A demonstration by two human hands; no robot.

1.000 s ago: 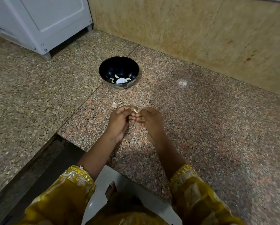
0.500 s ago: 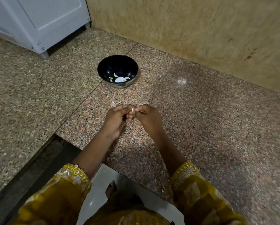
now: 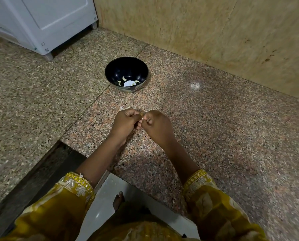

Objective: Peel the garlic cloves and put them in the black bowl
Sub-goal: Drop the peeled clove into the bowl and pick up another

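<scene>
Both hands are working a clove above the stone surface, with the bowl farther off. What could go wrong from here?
1. The garlic clove is pinched between the left hand and right hand, well short of the black bowl. If it slips, it probably lands on the speckled granite surface, where it would be hard to spot.
2. Peel scraps lie just beyond the left hand. Loose skin could be carried into the bowl with the peeled cloves.
</scene>
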